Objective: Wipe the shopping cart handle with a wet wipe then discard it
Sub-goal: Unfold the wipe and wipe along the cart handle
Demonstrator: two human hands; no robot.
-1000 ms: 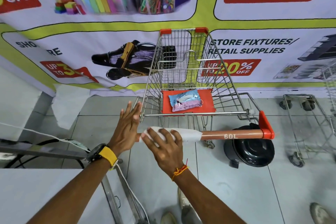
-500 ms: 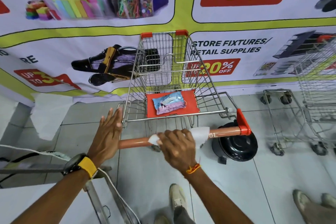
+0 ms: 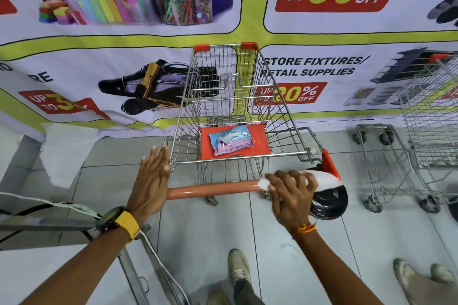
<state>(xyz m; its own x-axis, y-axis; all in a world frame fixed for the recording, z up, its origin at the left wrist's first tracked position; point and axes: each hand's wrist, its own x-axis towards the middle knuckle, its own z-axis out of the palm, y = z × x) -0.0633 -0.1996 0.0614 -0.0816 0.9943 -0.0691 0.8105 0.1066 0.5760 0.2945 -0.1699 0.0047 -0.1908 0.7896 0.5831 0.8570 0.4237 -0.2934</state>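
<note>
A wire shopping cart (image 3: 230,96) stands in front of me with an orange handle (image 3: 210,189) across its near end. My right hand (image 3: 291,195) is closed around a white wet wipe (image 3: 324,179) wrapped on the handle's right end, close to the red end cap (image 3: 330,164). My left hand (image 3: 151,181) lies flat with fingers straight against the handle's left end and the cart's left corner, holding nothing. A blue and pink wipes pack (image 3: 231,143) rests on the cart's orange seat flap (image 3: 257,142).
A black round bin (image 3: 329,203) sits on the tiled floor under the handle's right end. Another wire cart (image 3: 426,131) stands at the right. A metal frame with cables (image 3: 74,220) is at the left. Someone's shoes (image 3: 418,277) are at lower right, my shoe (image 3: 239,270) below.
My right hand has slid the wipe along the handle from its left part to its right end. My left hand has stayed flat at the left end.
</note>
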